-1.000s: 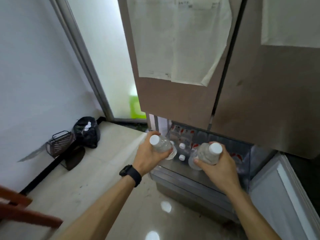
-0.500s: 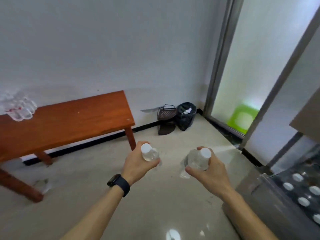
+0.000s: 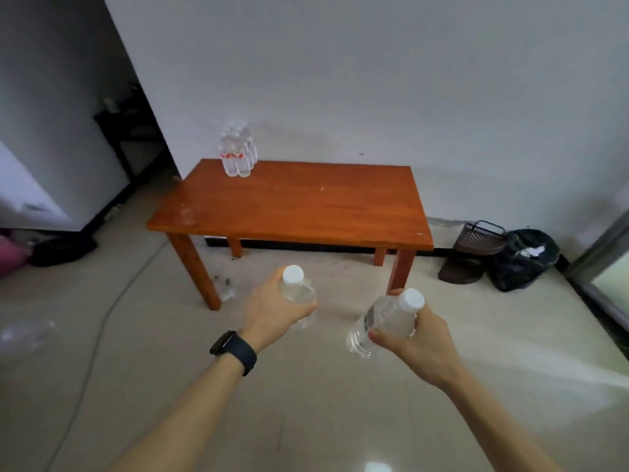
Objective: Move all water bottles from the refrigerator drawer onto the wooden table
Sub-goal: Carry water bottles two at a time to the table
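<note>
Water bottles fill both hands, one each, two in all. The left hand (image 3: 269,311) wraps its fingers round the body of a clear bottle (image 3: 297,291), white cap pointing up; one black watch (image 3: 235,350) sits on that wrist. The right hand (image 3: 418,338) grips the second bottle (image 3: 384,321), which tilts with its cap up to the right and its base down to the left. The hands are held apart, with floor (image 3: 340,403) showing between them. Taking one bottle per hand probably halves the trips, and holding the body rather than the cap looks the firmer grip.

Ahead of both hands, not yet within reach, stands one wooden table (image 3: 306,206). On its far corner, beyond the left hand, a tight cluster of bottles (image 3: 238,155) stands upright; there are several, too blurred to count exactly. Bunching them in the corner likely keeps room for the rest.

Beyond the right hand, on the floor, are one dark basket (image 3: 480,238) and one black bag (image 3: 524,258). The refrigerator drawer is out of view.
</note>
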Demonstrator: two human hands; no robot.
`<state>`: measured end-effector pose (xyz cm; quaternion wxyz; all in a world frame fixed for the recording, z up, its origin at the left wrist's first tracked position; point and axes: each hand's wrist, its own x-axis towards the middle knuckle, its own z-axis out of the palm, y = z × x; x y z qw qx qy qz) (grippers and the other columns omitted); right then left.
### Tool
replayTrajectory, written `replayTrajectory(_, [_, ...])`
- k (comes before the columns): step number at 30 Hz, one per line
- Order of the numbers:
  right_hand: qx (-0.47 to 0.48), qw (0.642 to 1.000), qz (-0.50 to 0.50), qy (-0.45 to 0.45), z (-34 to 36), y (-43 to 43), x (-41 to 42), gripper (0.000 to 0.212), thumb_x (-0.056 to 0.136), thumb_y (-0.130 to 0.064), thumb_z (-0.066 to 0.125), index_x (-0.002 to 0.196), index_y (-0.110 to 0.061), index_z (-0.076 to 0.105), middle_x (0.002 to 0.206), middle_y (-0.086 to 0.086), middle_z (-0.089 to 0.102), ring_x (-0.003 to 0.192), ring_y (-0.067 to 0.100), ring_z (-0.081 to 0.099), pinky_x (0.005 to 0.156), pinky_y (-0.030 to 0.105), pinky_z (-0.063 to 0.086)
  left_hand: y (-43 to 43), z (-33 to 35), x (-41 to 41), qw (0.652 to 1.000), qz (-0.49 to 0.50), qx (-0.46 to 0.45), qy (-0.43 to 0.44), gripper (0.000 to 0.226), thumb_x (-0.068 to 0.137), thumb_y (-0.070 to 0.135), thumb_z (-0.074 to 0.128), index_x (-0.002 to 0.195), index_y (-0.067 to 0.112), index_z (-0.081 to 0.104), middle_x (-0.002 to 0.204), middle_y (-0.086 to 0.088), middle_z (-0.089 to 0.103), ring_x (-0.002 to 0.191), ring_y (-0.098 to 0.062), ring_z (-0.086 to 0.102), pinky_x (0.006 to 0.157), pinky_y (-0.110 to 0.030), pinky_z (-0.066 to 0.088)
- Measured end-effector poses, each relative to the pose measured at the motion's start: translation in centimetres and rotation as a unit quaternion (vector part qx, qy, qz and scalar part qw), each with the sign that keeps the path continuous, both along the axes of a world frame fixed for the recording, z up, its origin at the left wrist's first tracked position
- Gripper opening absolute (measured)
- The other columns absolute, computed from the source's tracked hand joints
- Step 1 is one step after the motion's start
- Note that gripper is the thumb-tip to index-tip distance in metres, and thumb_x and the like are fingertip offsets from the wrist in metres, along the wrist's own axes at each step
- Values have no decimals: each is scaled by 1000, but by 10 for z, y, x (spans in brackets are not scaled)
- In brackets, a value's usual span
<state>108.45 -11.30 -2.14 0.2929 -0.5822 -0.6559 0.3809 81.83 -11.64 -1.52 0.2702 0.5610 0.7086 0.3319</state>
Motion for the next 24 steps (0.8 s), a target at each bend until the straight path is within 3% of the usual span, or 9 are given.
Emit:
replayTrajectory(3, [-10,1000,20,-7,-2,26,-37,71,69,-38,88,129,-34,49,112,-12,62,102,12,60,85,29,49,18,-2,-39,1000,29,-9,2,37,74,44,83,99,38,57,89,16,66,86,-2,63,68,-20,48])
replayTrajectory(6, [-11,999,33,-7,-7,64,-74,69,67,-38,88,124,-37,48,109,-15,61,98,7,60,80,27,49,47,-4,-75,999,45,-12,16,32,73,45,83,91,38,57,86,17,66,85,-2,63,75,-32,56])
replayTrajectory(12, [-3,999,48,17,-22,169,-140,59,68,-38,88,114,-41,50,102,-20,62,92,2,60,76,25,48,140,-5,-138,998,54,-15,42,34,73,44,82,92,34,57,86,14,66,82,-3,63,76,-36,58])
replayTrajectory(20, [-7,998,52,35,-21,325,-221,41,73,-26,85,95,-37,52,96,-13,64,83,3,63,65,20,48,288,1,-212,998,36,-18,54,47,75,44,82,115,29,61,99,13,68,94,-8,64,87,-39,57])
replayTrajectory(24, [-21,997,68,24,-25,393,-253,45,74,-29,83,105,-35,51,95,-8,67,82,8,68,65,22,54,353,-5,-248,998,33,-27,53,70,76,52,81,130,37,39,105,14,66,96,-10,66,83,-35,58])
